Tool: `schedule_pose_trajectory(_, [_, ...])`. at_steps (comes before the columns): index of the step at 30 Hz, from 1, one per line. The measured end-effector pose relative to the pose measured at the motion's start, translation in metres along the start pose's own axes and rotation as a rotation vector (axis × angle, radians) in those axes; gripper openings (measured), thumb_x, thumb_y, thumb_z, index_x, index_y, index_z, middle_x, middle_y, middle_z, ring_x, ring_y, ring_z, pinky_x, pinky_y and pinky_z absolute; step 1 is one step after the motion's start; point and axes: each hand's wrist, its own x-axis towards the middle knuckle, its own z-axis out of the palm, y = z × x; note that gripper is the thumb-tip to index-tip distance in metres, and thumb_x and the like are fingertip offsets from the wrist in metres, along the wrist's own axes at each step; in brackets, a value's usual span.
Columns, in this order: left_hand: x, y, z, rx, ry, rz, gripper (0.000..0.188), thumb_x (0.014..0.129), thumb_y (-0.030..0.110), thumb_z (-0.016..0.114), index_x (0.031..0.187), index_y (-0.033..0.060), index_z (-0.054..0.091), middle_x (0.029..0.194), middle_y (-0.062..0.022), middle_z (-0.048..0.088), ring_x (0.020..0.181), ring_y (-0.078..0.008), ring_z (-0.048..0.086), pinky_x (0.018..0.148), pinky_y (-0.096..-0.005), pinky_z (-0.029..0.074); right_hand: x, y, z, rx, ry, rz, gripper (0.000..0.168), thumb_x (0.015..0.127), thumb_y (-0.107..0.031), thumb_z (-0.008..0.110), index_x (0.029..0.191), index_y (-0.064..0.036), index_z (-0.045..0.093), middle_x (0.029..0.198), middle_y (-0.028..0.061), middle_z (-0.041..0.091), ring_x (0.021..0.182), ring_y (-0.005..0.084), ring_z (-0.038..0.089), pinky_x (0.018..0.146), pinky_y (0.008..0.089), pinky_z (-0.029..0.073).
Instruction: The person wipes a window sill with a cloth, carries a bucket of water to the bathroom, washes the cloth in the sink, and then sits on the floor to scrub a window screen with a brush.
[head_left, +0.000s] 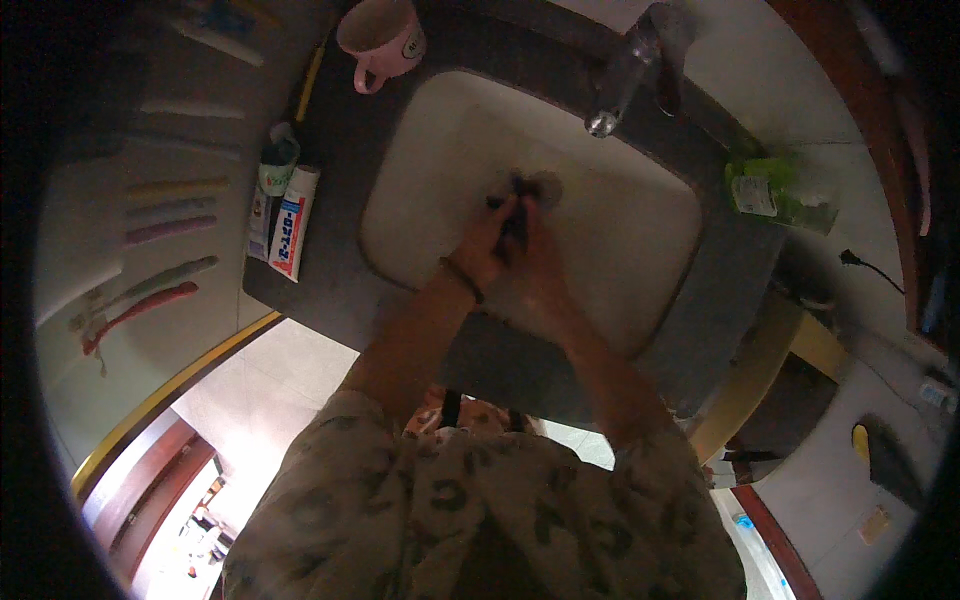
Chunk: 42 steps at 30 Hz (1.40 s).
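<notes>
Both hands are close together over a white washbasin (450, 150) set in a dark countertop. My left hand (484, 244), with a dark band at the wrist, and my right hand (538, 247) hold a small dark object (516, 219) between them. Dark parts of it stick out past the fingertips, near the drain. Dim light and blur hide what it is, and the fingers cover much of it. Beyond the hands, a metal faucet (619, 90) reaches over the basin's far right edge; I cannot make out any running water.
A pink mug (382, 45) stands behind the basin at left. Toothpaste tubes (294, 225) lie along the counter's left edge, by a wall with hanging toothbrushes (142, 311). On the right are a green container (757, 187) and a black plug on a cord (851, 258).
</notes>
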Motion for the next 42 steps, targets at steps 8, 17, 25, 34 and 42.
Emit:
schedule_pose_trajectory(8, [-0.040,0.028,0.104,-0.044,0.126,-0.061,0.031,0.086,0.029,0.046,0.111,0.0122,0.045,0.108,-0.0072,0.049,0.091,-0.0200,0.050,0.084,-0.0324,0.040,0.034,-0.029,-0.045,0.138,0.303,0.018,0.031,0.085,-0.024,0.045,0.108,-0.004,0.048,0.089,0.0146,0.057,0.076,0.0328,0.056,0.070,0.0391,0.043])
schedule_pose_trajectory(17, [-0.036,0.024,0.012,0.125,0.314,0.085,0.030,0.083,0.037,0.050,0.106,0.0185,0.044,0.093,-0.0040,0.051,0.077,-0.0174,0.050,0.063,-0.0345,0.045,0.034,0.072,-0.030,-0.395,0.116,0.064,0.045,0.078,-0.024,0.054,0.117,-0.005,0.041,0.099,0.0186,0.055,0.085,0.0334,0.054,0.077,0.0400,0.041])
schedule_pose_trajectory(25, [-0.034,0.021,0.074,-0.033,0.037,0.097,0.039,0.083,0.028,0.050,0.113,0.0051,0.042,0.102,-0.0080,0.050,0.086,-0.0187,0.049,0.071,-0.0301,0.044,-0.041,-0.061,-0.020,-0.107,0.192,-0.377,0.023,0.078,-0.021,0.054,0.094,-0.004,0.050,0.086,0.0163,0.056,0.074,0.0330,0.054,0.066,0.0385,0.044])
schedule_pose_trajectory(34, [-0.022,0.036,0.005,1.012,0.108,0.607,0.046,0.082,0.021,0.052,0.121,0.0030,0.035,0.110,-0.0119,0.047,0.098,-0.0255,0.047,0.087,-0.0370,0.037,0.034,0.071,-0.041,-0.075,0.332,-0.017,0.034,0.082,-0.024,0.051,0.108,-0.004,0.046,0.093,0.0160,0.057,0.084,0.0283,0.055,0.073,0.0393,0.043])
schedule_pose_trajectory(42, [-0.027,0.032,0.067,-0.059,0.091,-0.178,0.045,0.081,0.039,0.053,0.111,0.0066,0.045,0.099,-0.0081,0.052,0.090,-0.0146,0.050,0.078,-0.0293,0.043,-0.038,-0.028,-0.013,-0.222,0.277,-0.409,0.042,0.082,-0.026,0.051,0.111,0.003,0.041,0.099,0.0225,0.051,0.088,0.0343,0.053,0.074,0.0390,0.043])
